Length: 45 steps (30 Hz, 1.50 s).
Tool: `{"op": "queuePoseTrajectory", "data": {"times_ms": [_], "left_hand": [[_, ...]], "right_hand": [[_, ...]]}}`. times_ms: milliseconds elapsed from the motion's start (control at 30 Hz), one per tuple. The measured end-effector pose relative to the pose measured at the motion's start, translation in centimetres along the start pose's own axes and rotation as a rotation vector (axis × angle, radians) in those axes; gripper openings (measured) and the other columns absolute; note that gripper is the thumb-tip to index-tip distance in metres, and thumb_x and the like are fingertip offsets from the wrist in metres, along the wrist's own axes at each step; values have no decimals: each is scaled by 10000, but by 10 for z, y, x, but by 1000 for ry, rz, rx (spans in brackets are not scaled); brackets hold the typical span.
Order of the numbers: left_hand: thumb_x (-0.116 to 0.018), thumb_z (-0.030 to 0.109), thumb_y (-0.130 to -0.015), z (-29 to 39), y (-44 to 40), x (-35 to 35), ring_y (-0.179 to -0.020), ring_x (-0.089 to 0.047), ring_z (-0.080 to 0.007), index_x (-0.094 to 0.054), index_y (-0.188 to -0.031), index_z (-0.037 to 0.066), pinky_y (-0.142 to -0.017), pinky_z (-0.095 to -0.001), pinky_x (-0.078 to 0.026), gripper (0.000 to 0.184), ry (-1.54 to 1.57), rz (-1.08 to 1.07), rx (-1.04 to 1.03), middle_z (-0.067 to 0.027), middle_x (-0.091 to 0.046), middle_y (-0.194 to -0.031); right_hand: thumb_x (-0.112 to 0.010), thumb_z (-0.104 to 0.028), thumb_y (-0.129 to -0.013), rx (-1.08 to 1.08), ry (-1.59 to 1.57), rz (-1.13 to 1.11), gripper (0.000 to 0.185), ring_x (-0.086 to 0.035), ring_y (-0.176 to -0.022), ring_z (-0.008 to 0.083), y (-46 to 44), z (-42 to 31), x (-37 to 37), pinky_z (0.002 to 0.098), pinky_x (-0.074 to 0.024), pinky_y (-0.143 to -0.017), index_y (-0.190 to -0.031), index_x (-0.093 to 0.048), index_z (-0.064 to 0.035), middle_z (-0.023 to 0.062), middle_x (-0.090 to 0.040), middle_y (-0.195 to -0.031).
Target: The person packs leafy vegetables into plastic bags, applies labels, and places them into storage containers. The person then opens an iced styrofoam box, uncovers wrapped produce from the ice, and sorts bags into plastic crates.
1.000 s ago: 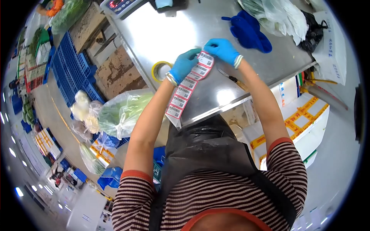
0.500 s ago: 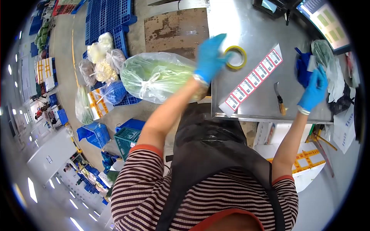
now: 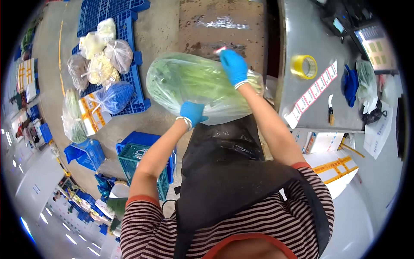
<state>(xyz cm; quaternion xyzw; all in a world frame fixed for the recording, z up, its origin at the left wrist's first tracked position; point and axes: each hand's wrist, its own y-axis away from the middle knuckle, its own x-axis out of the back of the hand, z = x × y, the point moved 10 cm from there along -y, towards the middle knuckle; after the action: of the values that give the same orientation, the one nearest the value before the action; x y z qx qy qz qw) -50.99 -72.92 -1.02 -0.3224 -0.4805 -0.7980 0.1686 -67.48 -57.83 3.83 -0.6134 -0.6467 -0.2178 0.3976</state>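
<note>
A large clear plastic bag of long green leafy vegetables point(image 3: 185, 80) lies in front of my body. My left hand point(image 3: 192, 112), in a blue glove, grips the bag's near edge. My right hand point(image 3: 234, 67), also gloved in blue, is over the bag's right part, pinching a small white-and-red label point(image 3: 220, 50) in its fingertips. On the metal table to the right lies a strip of red-bordered barcode labels point(image 3: 314, 93). A yellow tape roll point(image 3: 304, 67) sits beside the strip, with a curved knife point(image 3: 330, 110) farther right.
Several bagged vegetables point(image 3: 103, 69) rest on blue pallets point(image 3: 138, 69) at the left. Blue and green crates point(image 3: 142, 159) stand on the floor near my left arm. A monitor point(image 3: 374, 47) and a blue cloth point(image 3: 350, 86) are at the table's far right. Foam boxes point(image 3: 332, 166) sit below the table.
The view has turned left. My right hand has come from the table's right side to above the bag with a label. My left hand has moved from near the tape to the bag's near edge.
</note>
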Motion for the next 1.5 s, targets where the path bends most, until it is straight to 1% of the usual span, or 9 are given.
{"op": "queuePoseTrajectory", "data": {"times_ms": [67,167,200,267,367,600,833,1000,1500], "left_hand": [[-695,480,-733,-6,4,-7,-744,-664,-314,-659,-907,114,-695,-426,-497,407,29,132,11,-118,-684,-799],[-670,479,-760,-10,4,-14,-727,-666,-299,-652,-953,98,-665,-412,-498,427,71,119,-15,-123,-686,-822],[-676,475,-758,-13,3,-11,-725,-667,-297,-651,-952,95,-664,-410,-496,427,85,127,-12,-122,-686,-819],[-691,469,-747,-15,3,-14,-717,-666,-294,-651,-939,91,-661,-411,-491,427,114,162,-18,-120,-684,-808],[-707,459,-730,-17,0,-14,-722,-664,-303,-653,-915,83,-665,-425,-489,422,164,181,4,-123,-684,-797],[-720,413,-709,-32,4,-25,-746,-662,-321,-658,-913,94,-701,-428,-504,384,262,194,138,-123,-684,-809],[-685,395,-759,-41,40,-3,-767,-662,-327,-644,-1065,111,-708,-438,-517,420,469,129,225,-153,-681,-859],[-674,386,-769,-43,104,90,-764,-651,-343,-662,-1001,116,-711,-444,-510,356,549,335,67,-138,-674,-849],[-687,427,-803,-411,343,138,-739,-650,-351,-695,-986,49,-696,-396,-518,420,677,663,315,-180,-678,-837]], "right_hand": [[-531,-114,-872,-161,-16,-540,256,-608,-994,340,51,0,-101,423,-502,-840,-1117,-606,-118,143,-628,-1098],[-521,-106,-867,198,285,-463,406,-485,-1227,338,104,-19,-104,485,-382,-1023,-1272,-533,-143,129,-536,-1310],[-508,-125,-890,44,272,-677,461,-339,-1358,317,115,-2,-106,536,-242,-1106,-1350,-477,-137,112,-421,-1440],[-490,-167,-924,-60,290,-802,426,-392,-1314,335,114,10,-85,509,-279,-1094,-1343,-475,-90,148,-451,-1405],[-473,-218,-949,-56,130,-411,419,-412,-1290,354,66,8,-66,486,-289,-1092,-1338,-473,-62,177,-460,-1387],[-523,-217,-907,-35,64,-388,496,-425,-1267,374,67,24,-188,451,-327,-1067,-1371,-445,-60,193,-458,-1383],[-554,-328,-911,-276,256,-810,604,-352,-1338,346,142,89,-61,505,-222,-1099,-1444,-351,-130,157,-432,-1422],[-528,-196,-965,-441,31,-435,478,-505,-1230,293,129,93,26,374,-375,-1025,-1420,-409,-105,176,-510,-1357],[-517,-221,-976,-766,-473,-252,422,-600,-986,156,102,-127,-141,294,-469,-871,-1373,-486,-80,90,-632,-1140]]}}
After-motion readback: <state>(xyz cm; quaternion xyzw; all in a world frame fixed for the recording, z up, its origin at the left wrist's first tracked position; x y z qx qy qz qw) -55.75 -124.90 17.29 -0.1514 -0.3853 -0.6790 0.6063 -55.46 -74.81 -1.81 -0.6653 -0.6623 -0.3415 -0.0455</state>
